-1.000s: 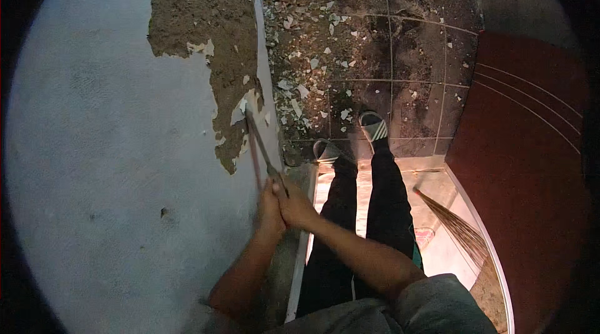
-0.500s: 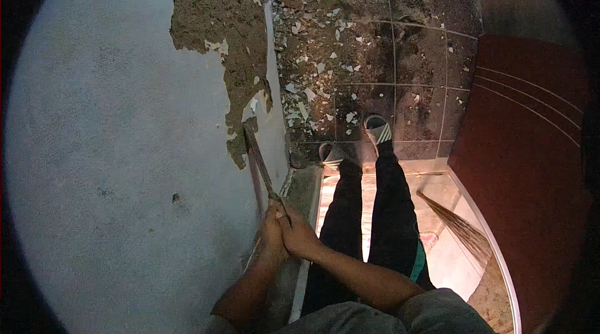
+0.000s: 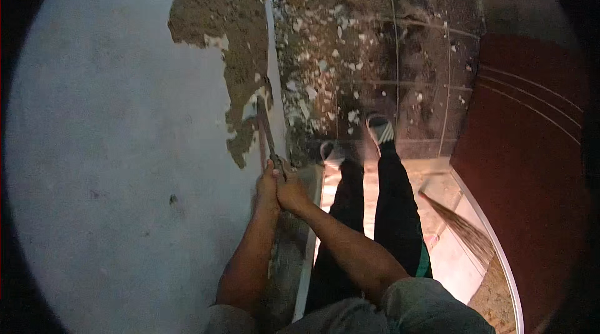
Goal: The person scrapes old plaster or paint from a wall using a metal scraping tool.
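Observation:
My left hand (image 3: pixel 267 187) and my right hand (image 3: pixel 291 191) are clasped together around the handle of a long metal scraper (image 3: pixel 265 124). Its blade points up and away, with the tip at the ragged edge where pale plaster (image 3: pixel 112 146) ends and bare brown wall (image 3: pixel 219 21) begins. Both forearms come up from the lower edge. My legs in dark trousers (image 3: pixel 381 221) and my two sandalled feet (image 3: pixel 378 129) stand just right of the hands.
Broken plaster chips (image 3: pixel 325 52) litter the dark tiled floor ahead of my feet. A broom (image 3: pixel 465 234) lies on the lighter step at the right. A dark red door or panel (image 3: pixel 531 165) fills the right side.
The hands and scraper have shifted a little right and down in the picture, and the view has turned so the bare wall patch sits further right. The grip is unchanged.

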Action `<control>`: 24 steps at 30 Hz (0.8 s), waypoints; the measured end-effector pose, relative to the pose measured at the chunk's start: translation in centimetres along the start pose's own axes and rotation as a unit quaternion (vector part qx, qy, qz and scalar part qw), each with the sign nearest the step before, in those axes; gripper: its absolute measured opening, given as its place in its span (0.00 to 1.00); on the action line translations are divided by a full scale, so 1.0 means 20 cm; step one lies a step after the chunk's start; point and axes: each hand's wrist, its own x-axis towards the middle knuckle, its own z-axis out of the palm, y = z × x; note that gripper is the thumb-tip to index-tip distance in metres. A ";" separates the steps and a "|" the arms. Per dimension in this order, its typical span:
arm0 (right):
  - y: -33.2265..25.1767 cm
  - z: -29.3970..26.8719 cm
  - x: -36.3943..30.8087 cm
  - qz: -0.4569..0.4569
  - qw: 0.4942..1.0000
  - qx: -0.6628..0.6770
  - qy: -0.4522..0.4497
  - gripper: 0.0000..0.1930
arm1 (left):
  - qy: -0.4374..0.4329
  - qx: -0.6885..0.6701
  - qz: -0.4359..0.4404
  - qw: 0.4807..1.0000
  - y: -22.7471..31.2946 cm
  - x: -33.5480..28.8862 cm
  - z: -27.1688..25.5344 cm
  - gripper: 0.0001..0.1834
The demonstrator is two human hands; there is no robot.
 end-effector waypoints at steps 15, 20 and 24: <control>-0.21 -0.02 -0.60 0.043 0.986 0.117 -0.114 0.31 | 0.035 0.015 0.075 0.997 -0.12 -0.61 -0.11 0.30; -0.29 0.00 -0.63 0.001 0.993 0.076 -0.092 0.29 | 0.046 0.023 0.096 0.994 -0.10 -0.63 -0.16 0.29; -0.22 0.03 -0.61 0.009 0.994 0.071 -0.085 0.29 | 0.050 0.015 0.066 0.996 -0.15 -0.59 -0.18 0.29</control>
